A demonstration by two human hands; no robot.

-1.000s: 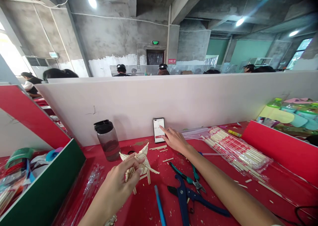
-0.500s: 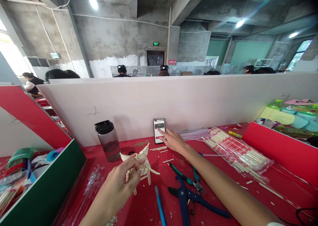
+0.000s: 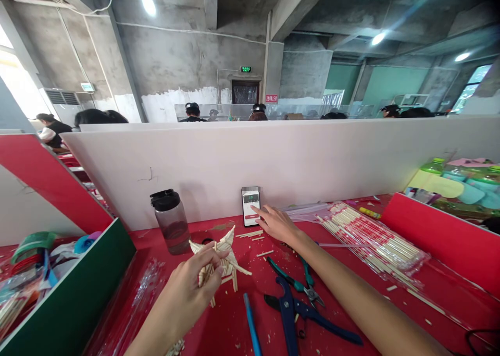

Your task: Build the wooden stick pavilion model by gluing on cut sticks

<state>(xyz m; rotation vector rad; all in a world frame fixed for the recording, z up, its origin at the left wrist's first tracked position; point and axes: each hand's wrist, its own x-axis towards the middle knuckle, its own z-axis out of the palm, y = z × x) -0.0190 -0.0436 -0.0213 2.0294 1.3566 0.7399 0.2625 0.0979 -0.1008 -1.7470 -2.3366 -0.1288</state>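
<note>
White partition (image 3: 312,158) across the far side, people (image 3: 192,114) beyond it.
A dark-lidded translucent bottle (image 3: 172,228) stands at left, near the partition; farther left, a green divider (image 3: 78,301) edges a jumble of craft scraps (image 3: 35,265). At right, a red divider (image 3: 441,236) stands in front of green-capped bottles (image 3: 433,166). On the far wall, a lit exit sign (image 3: 246,69) hangs above a dark door (image 3: 245,92).

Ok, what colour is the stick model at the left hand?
Pale cream. The stick model shows best in the head view.
</note>
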